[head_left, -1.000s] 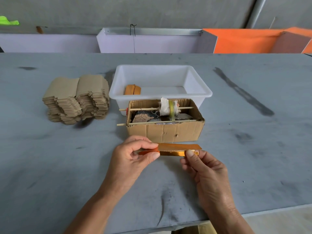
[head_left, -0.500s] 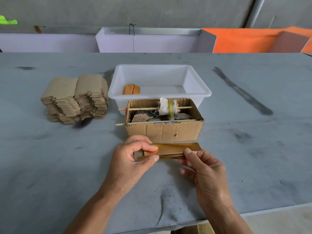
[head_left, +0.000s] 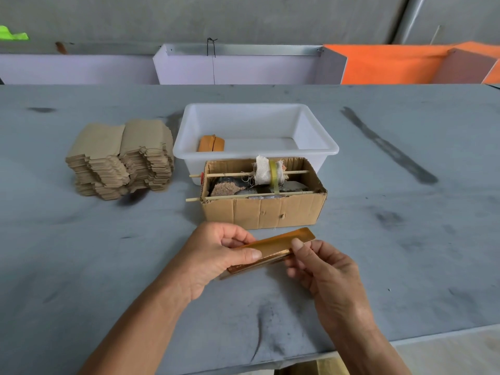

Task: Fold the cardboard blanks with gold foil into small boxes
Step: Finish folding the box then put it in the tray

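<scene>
Head view: both hands, left (head_left: 213,255) and right (head_left: 322,269), pinch the foil blank (head_left: 273,246) just before the carton (head_left: 263,194); uneven pressure could crease it off-line or crack the foil.

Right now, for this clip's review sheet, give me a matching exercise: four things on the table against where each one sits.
Things:
1. gold foil blank
2. stack of cardboard blanks
3. white tub
4. cardboard box

Places:
A. far left on the table
B. just behind the hands
C. held between left hand and right hand
D. behind the cardboard box

Pairs: 1-C, 2-A, 3-D, 4-B
</scene>
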Demonstrator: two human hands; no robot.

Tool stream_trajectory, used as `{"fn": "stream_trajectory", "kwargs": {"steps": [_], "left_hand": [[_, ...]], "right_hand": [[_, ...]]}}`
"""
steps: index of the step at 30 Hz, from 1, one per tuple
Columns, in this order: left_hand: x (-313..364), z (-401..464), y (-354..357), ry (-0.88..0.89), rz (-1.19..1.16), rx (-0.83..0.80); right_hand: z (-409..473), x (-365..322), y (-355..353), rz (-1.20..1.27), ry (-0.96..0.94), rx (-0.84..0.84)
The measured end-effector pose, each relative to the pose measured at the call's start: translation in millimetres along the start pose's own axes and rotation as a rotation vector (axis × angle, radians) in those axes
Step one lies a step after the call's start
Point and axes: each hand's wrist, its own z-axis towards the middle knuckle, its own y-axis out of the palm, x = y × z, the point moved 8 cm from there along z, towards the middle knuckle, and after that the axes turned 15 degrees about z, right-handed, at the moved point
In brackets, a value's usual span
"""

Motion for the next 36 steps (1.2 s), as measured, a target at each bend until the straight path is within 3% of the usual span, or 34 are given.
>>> {"fn": "stream_trajectory", "kwargs": {"steps": [4,16,36], "left_hand": [[2.1,-0.8,-2.5,0.022,0.020,0.014],[16.3,-0.8,-2.0,0.093,0.073,0.015],[17.5,3.5,8.4,0.069,0.189,-0.092]], "right_hand": [[-0.3,3.5,2.3,0.135,0.048,-0.053],[0.9,4.5,4.3,0.083,0.024,0.010],[2.5,-3.6,3.1,-0.013,-0.074,0.106]]}}
